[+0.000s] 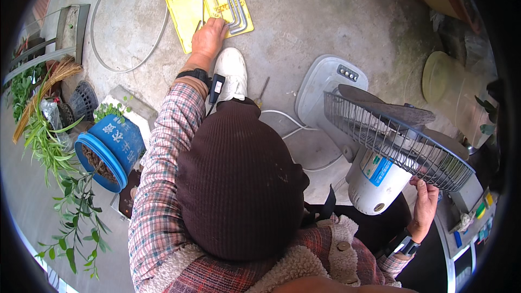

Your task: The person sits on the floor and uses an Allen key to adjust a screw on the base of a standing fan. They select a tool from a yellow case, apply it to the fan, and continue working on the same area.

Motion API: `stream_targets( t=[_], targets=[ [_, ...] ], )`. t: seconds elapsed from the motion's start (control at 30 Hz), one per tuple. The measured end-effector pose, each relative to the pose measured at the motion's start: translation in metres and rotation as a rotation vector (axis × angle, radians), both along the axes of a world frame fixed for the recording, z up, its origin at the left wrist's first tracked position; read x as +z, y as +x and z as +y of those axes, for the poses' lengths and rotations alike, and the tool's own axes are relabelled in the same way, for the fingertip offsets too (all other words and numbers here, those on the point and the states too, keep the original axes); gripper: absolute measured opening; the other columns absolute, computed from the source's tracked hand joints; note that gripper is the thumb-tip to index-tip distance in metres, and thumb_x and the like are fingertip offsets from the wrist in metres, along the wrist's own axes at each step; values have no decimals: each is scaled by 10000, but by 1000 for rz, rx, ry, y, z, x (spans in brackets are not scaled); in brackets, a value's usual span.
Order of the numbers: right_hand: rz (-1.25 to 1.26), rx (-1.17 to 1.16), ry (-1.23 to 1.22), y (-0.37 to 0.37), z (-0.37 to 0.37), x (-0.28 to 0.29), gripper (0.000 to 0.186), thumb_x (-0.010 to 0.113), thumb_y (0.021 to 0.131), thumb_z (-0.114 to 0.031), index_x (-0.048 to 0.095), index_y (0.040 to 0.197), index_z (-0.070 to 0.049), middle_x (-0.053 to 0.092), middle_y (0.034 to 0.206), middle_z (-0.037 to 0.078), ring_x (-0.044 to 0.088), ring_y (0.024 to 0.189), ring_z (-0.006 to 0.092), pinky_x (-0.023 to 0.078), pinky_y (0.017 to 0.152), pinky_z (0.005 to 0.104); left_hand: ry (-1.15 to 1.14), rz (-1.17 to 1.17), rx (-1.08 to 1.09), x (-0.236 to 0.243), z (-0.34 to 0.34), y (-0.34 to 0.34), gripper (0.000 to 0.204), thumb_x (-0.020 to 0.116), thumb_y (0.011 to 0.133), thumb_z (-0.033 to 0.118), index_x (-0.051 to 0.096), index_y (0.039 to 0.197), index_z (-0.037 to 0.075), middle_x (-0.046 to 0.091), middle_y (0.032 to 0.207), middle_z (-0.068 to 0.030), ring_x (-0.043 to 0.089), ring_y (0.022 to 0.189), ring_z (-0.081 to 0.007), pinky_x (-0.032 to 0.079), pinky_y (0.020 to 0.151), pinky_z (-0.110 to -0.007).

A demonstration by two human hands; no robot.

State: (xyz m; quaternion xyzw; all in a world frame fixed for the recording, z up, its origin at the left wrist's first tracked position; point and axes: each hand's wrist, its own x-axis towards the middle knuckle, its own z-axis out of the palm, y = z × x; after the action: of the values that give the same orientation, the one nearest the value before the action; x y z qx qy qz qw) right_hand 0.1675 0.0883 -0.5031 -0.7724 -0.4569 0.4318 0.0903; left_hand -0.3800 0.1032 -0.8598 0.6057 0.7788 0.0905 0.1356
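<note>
On the floor ahead lies an opened yellow tool case (182,1) with several bent silver hex keys (237,8) in its right part. My left hand (209,38) reaches over the case's near edge, fingers curled down beside the keys' bent ends; the fingertips are hidden. To my right, a grey and white electric fan (380,182) leans tilted, its wire guard (399,154) around dark grey blades (391,109). My right hand (424,206) pinches the guard's near right edge with thumb and fingers.
A white shoe (232,70) stands below the case, with a thin screwdriver (264,89) nearby. The fan's grey base (320,84) and white cord (287,116) lie on the concrete. Leftward are a blue bucket (122,144), potted plants and a grey cable loop (93,32).
</note>
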Motion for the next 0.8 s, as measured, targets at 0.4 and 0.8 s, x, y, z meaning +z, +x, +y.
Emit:
stream_targets(
  t=[0.4, 0.8],
  targets=[
    [-26, -25, -27, -7, -2, 4, 175, 576, 903, -167, 599, 987, -16, 635, 884, 59, 564, 847, 142, 422, 851, 306, 249, 179, -93, -1, 8, 6, 238, 636, 805, 334, 608, 897, 116, 581, 883, -70, 628, 760, -260, 515, 666, -384],
    [-34, 23, -23, 0, -1, -2, 193, 601, 890, -186, 604, 995, -24, 627, 886, 47, 555, 831, 134, 424, 815, 292, 45, 21, -24, 0, 33, -4, 186, 588, 836, 249, 604, 798, 68, 576, 879, -103, 617, 815, -289, 513, 681, -390]
  ],
)
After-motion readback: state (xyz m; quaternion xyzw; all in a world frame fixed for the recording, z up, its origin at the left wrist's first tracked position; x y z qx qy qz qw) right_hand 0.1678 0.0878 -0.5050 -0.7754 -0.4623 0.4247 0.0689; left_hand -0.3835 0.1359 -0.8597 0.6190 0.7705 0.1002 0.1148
